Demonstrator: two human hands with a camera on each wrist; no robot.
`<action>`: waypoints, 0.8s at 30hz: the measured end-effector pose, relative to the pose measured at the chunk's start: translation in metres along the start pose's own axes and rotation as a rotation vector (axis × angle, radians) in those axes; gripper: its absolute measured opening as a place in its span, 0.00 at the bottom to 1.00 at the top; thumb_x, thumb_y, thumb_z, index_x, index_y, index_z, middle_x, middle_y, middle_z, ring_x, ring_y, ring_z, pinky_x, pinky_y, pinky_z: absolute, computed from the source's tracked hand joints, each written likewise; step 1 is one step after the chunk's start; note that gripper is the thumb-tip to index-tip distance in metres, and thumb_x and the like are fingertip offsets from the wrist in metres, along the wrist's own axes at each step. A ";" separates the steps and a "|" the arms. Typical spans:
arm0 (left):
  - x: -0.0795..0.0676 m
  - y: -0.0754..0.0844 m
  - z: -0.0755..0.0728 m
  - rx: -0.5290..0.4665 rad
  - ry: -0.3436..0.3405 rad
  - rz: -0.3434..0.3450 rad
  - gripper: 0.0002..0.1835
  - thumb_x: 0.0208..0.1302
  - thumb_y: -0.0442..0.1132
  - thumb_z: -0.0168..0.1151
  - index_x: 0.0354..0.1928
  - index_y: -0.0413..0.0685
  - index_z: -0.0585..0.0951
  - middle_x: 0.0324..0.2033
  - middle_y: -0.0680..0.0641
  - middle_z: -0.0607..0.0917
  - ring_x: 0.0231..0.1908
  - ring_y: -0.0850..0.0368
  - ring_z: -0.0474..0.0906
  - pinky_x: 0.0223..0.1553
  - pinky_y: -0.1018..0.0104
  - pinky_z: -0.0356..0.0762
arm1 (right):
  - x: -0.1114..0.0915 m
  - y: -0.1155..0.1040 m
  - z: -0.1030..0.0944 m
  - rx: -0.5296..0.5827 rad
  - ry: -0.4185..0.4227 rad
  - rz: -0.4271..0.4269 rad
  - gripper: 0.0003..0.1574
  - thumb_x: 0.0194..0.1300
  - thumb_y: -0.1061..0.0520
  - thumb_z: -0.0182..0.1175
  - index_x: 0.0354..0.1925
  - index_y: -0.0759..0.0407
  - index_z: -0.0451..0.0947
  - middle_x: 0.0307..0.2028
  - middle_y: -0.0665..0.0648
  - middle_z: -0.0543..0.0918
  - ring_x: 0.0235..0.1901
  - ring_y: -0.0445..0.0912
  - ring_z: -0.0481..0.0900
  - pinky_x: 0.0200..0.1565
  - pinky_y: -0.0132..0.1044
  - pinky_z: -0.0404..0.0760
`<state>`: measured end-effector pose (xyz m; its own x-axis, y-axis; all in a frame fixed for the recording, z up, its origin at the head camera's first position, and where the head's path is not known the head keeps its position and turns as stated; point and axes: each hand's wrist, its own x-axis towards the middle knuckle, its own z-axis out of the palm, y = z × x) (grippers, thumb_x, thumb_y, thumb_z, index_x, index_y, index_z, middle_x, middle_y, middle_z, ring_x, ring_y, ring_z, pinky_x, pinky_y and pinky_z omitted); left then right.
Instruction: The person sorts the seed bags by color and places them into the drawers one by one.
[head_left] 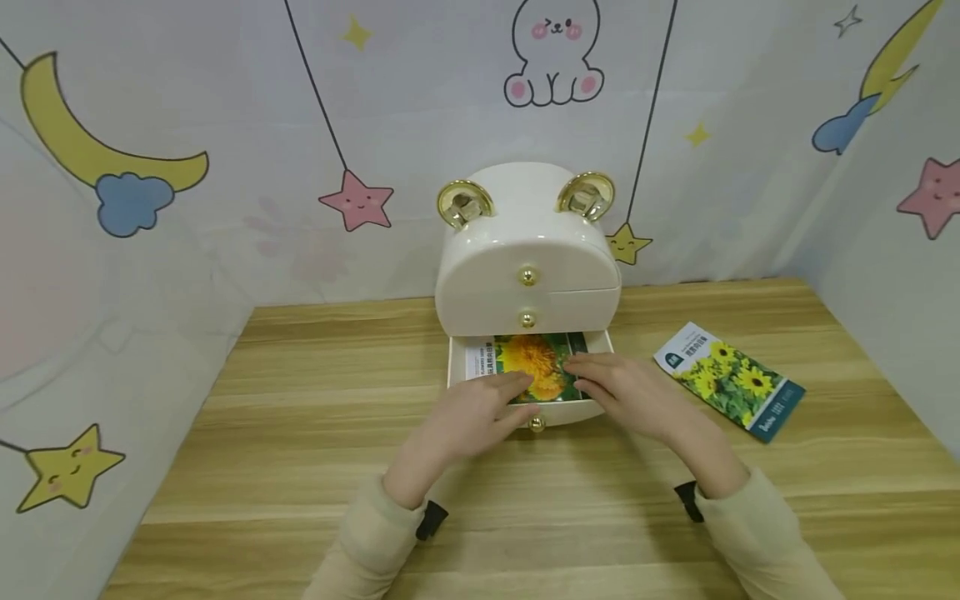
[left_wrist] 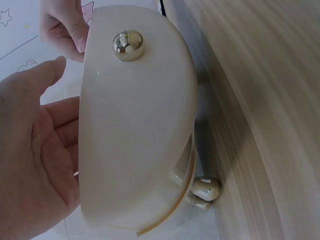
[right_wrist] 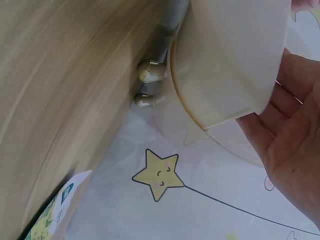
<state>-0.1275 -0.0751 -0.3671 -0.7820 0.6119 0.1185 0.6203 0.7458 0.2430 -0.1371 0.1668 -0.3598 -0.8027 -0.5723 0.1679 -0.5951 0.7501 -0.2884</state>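
Note:
A white storage box (head_left: 528, 275) stands on the table, its bottom drawer (head_left: 570, 414) pulled out. Flat inside that drawer lies a seed packet (head_left: 528, 358) with orange flowers printed on it. My left hand (head_left: 468, 417) reaches over the drawer front, its fingers on the lower part of the packet. From the other side, my right hand (head_left: 626, 392) lays its fingers over the packet's dark right end. In the left wrist view the drawer's gold knob (left_wrist: 128, 45) shows, while the drawer front hides the left fingertips. The right fingertips are partly hidden behind the drawer in the right wrist view.
A second seed packet (head_left: 731, 381) with yellow flowers lies on the wooden table (head_left: 315, 433), right of the box. Two gold-rimmed ears (head_left: 465, 204) top the box, and two upper gold knobs (head_left: 528, 276) mark its front. Behind hangs a printed cloth (head_left: 420, 108).

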 end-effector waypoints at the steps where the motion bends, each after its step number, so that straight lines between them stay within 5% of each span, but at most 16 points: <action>1: 0.000 0.002 0.001 0.014 0.019 0.019 0.29 0.67 0.60 0.41 0.60 0.51 0.72 0.56 0.51 0.77 0.56 0.57 0.74 0.56 0.62 0.73 | -0.002 -0.001 -0.001 -0.008 0.016 -0.014 0.19 0.67 0.51 0.51 0.54 0.51 0.75 0.51 0.49 0.81 0.47 0.44 0.80 0.47 0.42 0.79; 18: -0.006 0.041 -0.002 0.165 0.284 0.314 0.22 0.64 0.49 0.53 0.57 0.48 0.74 0.54 0.49 0.79 0.57 0.57 0.74 0.58 0.65 0.72 | -0.058 -0.007 -0.008 -0.159 0.152 -0.105 0.30 0.55 0.53 0.63 0.57 0.51 0.72 0.53 0.51 0.79 0.51 0.46 0.78 0.50 0.43 0.77; 24: 0.008 0.064 -0.007 0.236 0.219 0.458 0.24 0.66 0.51 0.49 0.61 0.51 0.70 0.58 0.50 0.76 0.59 0.58 0.71 0.61 0.67 0.67 | -0.084 -0.001 -0.012 -0.193 0.200 -0.099 0.37 0.50 0.54 0.66 0.60 0.49 0.70 0.56 0.52 0.76 0.55 0.48 0.73 0.54 0.42 0.71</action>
<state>-0.0942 -0.0241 -0.3437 -0.4086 0.8369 0.3642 0.8764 0.4711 -0.0994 -0.0699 0.2178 -0.3623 -0.7204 -0.5836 0.3746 -0.6521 0.7539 -0.0796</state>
